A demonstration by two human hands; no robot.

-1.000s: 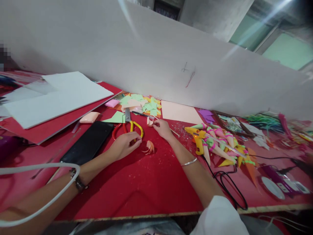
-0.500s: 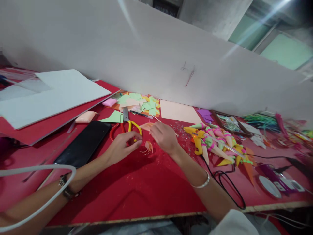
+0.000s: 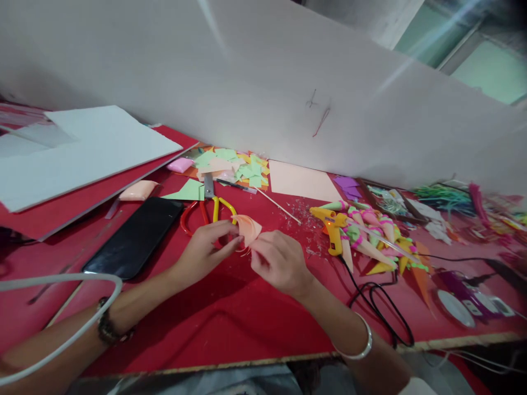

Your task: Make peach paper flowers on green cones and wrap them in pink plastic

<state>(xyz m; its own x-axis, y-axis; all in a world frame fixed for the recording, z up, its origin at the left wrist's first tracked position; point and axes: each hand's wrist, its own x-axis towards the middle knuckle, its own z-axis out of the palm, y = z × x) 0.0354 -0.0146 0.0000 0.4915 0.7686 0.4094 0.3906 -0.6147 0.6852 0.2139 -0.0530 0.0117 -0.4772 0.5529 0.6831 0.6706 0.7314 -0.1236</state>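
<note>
My left hand [image 3: 203, 248] and right hand [image 3: 283, 265], both nearly closed, pinch opposite sides of a curled peach paper [image 3: 247, 228] between them over the red tabletop [image 3: 230, 318].

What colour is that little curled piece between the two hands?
The curled piece is pale peach, best seen in the head view.

Just one head-worn cam here, looking forward and down across the red table [image 3: 214, 329], near enough that the left hand [image 3: 203, 249] and right hand [image 3: 283, 264] land around mid-frame, the pale wall [image 3: 185, 82] filling much of the top.
</note>
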